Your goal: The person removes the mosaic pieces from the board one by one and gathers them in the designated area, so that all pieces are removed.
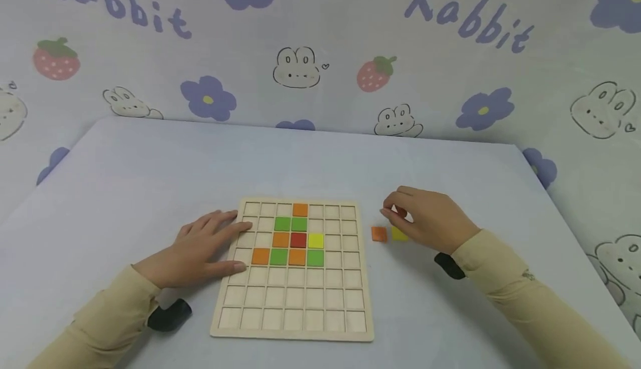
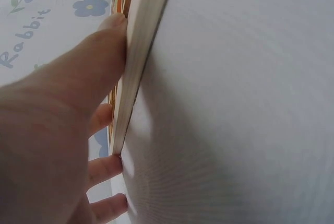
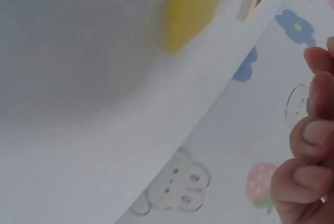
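A wooden grid board (image 1: 292, 333) lies flat, with several orange, green, red and yellow square tiles in its upper cells, among them a red tile (image 1: 298, 240). My left hand (image 1: 197, 249) rests at the board's left edge with its fingers spread. Thumb (image 2: 112, 31) and one finger lie over the rim; other fingertips touch the side. My right hand (image 1: 425, 216) hovers right of the board, fingers loosely bent, with nothing visible between them. Below it lie a loose orange tile (image 1: 379, 234) and a yellow tile (image 1: 399, 234), the latter partly covered by the hand.
A white cloth covers the table (image 1: 150, 163). Behind it hangs a backdrop (image 1: 330, 18) printed with rabbits, strawberries and purple flowers. A black band (image 1: 170, 315) sits at the left wrist and another black band (image 1: 449, 266) at the right.
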`<state>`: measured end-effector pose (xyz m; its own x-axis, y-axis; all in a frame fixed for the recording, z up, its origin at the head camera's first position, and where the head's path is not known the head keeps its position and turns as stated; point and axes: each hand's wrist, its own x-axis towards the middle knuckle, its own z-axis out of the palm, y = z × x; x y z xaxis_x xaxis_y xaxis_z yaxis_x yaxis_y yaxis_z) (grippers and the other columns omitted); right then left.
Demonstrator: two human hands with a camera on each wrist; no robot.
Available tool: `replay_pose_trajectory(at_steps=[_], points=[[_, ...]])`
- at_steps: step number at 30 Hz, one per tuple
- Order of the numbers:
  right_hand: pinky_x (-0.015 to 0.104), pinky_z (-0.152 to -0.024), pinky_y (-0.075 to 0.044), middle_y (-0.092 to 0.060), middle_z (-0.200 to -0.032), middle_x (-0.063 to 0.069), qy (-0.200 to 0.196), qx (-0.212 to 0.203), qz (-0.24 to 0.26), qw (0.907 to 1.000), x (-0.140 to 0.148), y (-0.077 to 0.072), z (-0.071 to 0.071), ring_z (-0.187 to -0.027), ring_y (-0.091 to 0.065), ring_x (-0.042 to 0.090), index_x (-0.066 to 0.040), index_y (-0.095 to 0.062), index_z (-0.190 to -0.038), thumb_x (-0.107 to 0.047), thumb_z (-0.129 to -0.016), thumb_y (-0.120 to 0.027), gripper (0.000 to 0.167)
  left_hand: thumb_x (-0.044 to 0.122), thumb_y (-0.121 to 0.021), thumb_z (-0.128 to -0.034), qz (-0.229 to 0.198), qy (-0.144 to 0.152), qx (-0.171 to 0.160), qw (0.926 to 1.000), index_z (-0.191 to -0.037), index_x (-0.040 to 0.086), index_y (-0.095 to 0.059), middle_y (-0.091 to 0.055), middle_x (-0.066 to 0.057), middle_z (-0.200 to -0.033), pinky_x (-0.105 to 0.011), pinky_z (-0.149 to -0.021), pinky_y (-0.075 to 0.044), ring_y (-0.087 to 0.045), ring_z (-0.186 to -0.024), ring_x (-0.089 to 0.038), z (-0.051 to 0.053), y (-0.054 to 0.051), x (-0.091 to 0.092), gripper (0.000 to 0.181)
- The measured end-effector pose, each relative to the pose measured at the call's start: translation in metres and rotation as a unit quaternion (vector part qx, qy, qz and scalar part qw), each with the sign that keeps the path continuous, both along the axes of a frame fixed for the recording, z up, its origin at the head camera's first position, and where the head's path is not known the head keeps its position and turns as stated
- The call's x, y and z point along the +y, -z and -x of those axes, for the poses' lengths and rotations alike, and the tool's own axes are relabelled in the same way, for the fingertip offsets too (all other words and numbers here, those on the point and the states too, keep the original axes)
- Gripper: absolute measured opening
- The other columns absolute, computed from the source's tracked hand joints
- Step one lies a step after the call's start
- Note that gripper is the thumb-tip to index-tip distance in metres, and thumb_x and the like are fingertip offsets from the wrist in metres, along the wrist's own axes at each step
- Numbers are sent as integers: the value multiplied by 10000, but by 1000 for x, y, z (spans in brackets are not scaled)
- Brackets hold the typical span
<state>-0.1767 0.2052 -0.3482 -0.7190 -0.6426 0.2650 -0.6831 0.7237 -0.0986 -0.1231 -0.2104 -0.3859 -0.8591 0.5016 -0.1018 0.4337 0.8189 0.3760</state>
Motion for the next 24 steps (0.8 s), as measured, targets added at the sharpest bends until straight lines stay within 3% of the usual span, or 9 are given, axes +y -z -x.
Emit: replay_pose_trajectory(at_steps=[6, 12, 18, 24], points=[[218, -597, -456, -577, -805, -107, -359, -384, -174, 9985, -52, -4, 11, -668, -544, 57, -189, -665, -944, -235, -916, -649, 56, 643, -536, -872, 118, -90, 4, 9999, -1477, 243, -358, -272, -150, -1534, -664, -1013, -246, -226, -1388, -447, -2, -2, -2, 747], [234, -663, -487, -605, -909, -93, -657, -869, -708, 9915, -94, 1, 27, -724, -556, 55, -208, -631, -1014, -253, -937, -624, 89, 639, -526, -880, 34, -63, 15, 10000, -1481, 251, -348, -273, -145, -1535, -669, -1019, -232, -215, -1395, -445, -3, 1, -2, 737], [252, -734, -505, -612, -1049, -61, -668, -1292, -1001, 9843, -118, 9, 39, -789, -572, 64, -166, -582, -1176, -304, -960, -584, 256, 632, -525, -885, -11, -37, 103, 9999, -1474, 244, -360, -289, -152, -1525, -666, -1015, -245, -233, -1387, -449, -2, -1, 0, 724], [252, -748, -512, -601, -1051, -37, -726, -1206, -1196, 9828, -126, 10, 41, -822, -581, 76, -139, -561, -1221, -260, -966, -574, 283, 632, -532, -881, 6, -68, 113, 9999, -1475, 250, -359, -289, -146, -1528, -657, -1021, -245, -229, -1391, -446, -1, -1, 2, 726]])
